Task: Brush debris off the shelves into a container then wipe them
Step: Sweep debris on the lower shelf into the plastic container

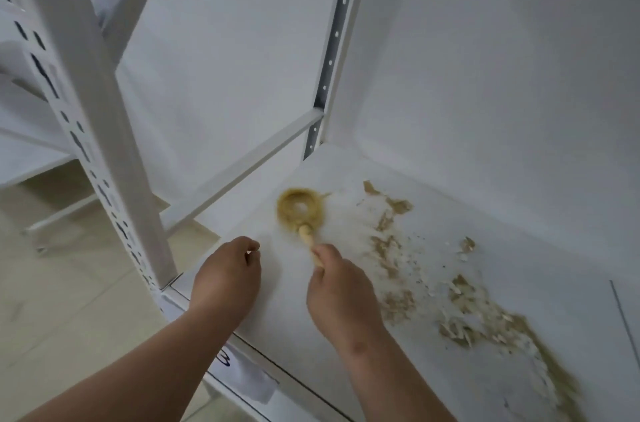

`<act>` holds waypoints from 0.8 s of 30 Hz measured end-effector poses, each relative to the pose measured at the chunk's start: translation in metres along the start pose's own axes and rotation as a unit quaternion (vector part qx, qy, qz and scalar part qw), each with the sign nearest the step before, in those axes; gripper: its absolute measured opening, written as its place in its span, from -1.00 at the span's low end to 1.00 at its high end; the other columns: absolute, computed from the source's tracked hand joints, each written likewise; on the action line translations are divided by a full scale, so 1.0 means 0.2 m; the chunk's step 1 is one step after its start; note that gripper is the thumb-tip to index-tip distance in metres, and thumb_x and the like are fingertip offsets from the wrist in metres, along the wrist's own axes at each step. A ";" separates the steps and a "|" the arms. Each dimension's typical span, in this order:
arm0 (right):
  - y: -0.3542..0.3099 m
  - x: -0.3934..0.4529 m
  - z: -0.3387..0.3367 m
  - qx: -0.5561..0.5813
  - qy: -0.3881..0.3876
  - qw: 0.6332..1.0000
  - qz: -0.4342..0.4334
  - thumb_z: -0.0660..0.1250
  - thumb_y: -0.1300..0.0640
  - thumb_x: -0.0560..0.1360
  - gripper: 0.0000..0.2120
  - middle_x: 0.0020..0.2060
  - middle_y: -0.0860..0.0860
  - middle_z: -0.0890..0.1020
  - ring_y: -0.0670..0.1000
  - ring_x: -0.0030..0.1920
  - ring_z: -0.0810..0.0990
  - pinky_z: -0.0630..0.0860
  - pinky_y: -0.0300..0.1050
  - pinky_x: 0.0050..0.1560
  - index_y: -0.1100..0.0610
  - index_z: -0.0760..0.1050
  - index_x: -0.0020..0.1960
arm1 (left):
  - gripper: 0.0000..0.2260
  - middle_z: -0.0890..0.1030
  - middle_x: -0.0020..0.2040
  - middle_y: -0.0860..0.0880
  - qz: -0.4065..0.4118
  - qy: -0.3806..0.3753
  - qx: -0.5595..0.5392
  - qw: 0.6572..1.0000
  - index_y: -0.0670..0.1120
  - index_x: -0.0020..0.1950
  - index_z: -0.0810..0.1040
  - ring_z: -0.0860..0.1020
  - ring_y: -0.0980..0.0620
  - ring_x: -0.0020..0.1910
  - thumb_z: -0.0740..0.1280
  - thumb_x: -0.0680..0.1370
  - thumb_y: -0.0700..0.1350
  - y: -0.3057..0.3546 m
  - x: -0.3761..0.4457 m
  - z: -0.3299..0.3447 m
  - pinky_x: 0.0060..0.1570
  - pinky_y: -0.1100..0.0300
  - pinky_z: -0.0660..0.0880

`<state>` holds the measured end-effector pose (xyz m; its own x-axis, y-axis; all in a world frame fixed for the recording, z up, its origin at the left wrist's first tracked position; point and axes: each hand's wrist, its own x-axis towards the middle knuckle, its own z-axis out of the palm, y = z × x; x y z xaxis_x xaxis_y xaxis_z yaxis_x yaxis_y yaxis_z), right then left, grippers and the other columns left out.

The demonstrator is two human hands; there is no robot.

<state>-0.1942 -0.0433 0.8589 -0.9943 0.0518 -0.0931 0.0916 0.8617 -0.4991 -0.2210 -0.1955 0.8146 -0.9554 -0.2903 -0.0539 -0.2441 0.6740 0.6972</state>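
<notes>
Two hands work a white shelf (284, 311): right hand (341, 297) pinches a round brush (302, 210); left hand (227, 278), fingers loosely curled, holds nothing. Debris (460, 304) at four o'clock wants short, low strokes.

White shelf (277, 311) carries tan and white debris (460, 304), scattered across its right half. A round brush head (300, 210) rests near the left rear.

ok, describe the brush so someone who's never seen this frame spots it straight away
Start at the white metal shelf low in the view, strewn with tan debris. On its left part, the right hand holds a short pale wooden handle. At that handle's far end sits the brush: a blurred, yellowish ring of bristles with a pale centre, the only round, solid shape beside the loose, ragged flakes.
</notes>
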 end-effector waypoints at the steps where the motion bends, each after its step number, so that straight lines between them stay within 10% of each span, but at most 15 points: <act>1: -0.03 0.04 0.04 -0.001 -0.011 1.000 -0.013 0.05 0.08 0.61 -0.59 0.10 0.01 0.57 0.06 0.08 0.54 0.45 -0.10 0.00 -0.13 0.29 0.44 | -0.74 0.56 0.15 0.04 0.000 -0.003 0.006 1.000 0.06 0.27 0.50 0.52 0.01 0.01 0.13 0.63 -0.05 -0.01 0.00 0.00 -0.07 0.17 0.44; 10: 0.16 0.03 -0.15 -0.006 0.034 0.987 0.157 0.02 0.19 0.58 -0.47 0.29 0.07 0.54 0.12 0.18 0.53 0.45 -0.05 0.13 -0.10 0.20 0.53 | -0.65 0.46 0.15 0.05 0.032 -0.013 -0.035 0.999 0.02 0.35 0.45 0.48 0.04 0.04 0.22 0.57 -0.16 -0.02 0.02 0.02 0.03 0.17 0.44; 17: -0.11 0.26 -0.02 0.004 -0.013 0.999 0.033 0.04 0.18 0.55 -0.43 0.23 0.08 0.55 0.14 0.21 0.49 0.43 -0.02 0.15 -0.10 0.17 0.53 | -0.66 0.45 0.20 0.04 0.043 0.008 -0.066 0.997 0.00 0.34 0.44 0.46 0.04 0.19 0.24 0.56 -0.16 0.00 0.07 0.12 0.13 0.17 0.41; 24: 0.12 0.18 -0.19 -0.035 0.009 0.990 0.136 0.03 0.21 0.58 -0.43 0.35 0.04 0.49 0.13 0.29 0.48 0.41 -0.04 0.23 -0.15 0.15 0.54 | -0.66 0.44 0.21 0.06 0.032 0.016 -0.091 0.995 0.00 0.33 0.44 0.43 0.04 0.24 0.24 0.55 -0.17 0.03 0.10 0.19 0.21 0.10 0.42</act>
<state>-0.2301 -0.0011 0.8758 -0.9342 0.2947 -0.2009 0.3527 0.8472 -0.3973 -0.2474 -0.1713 0.7907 -0.9615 -0.2745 0.0151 -0.1468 0.5588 0.8162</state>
